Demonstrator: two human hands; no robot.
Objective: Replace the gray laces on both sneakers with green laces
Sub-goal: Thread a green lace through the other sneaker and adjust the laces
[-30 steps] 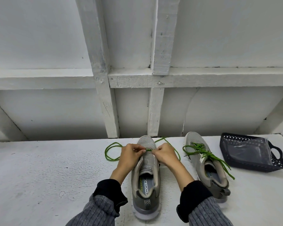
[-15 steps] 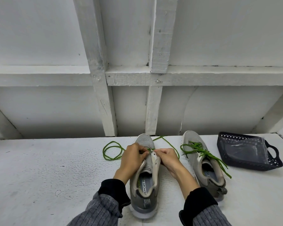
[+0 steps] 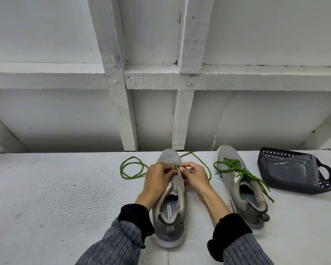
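- A gray mesh sneaker with a pale sole point(image 3: 169, 207) stands in the middle of the white painted table point(image 3: 46, 197), toe toward the wall, heel toward the person; the printed insole shows through its open collar.
- A thin green lace point(image 3: 131, 168) passes through the lowest eyelets near the toe. One end loops on the table to the left of the toe; the other curves round behind the toe and down the right side.
- A second gray sneaker point(image 3: 243, 190) stands just to the right, apart from the first, with a green lace point(image 3: 241, 172) criss-crossed over its tongue and its loose ends trailing over the right side.
- Further right a dark perforated plastic basket with a loop handle point(image 3: 323, 185) lies tipped; inside it is a clear plastic bag point(image 3: 290, 169), contents not readable.
- The left hand point(image 3: 157, 180) curls over the left eyelet flap, fingertips pinching the lace at the throat.
- The right hand point(image 3: 195, 176) pinches the lace and the right flap's edge, fingers bent, nearly meeting the left.
- Both forearms wear black cuffs under gray ribbed sleeves point(image 3: 113, 247).
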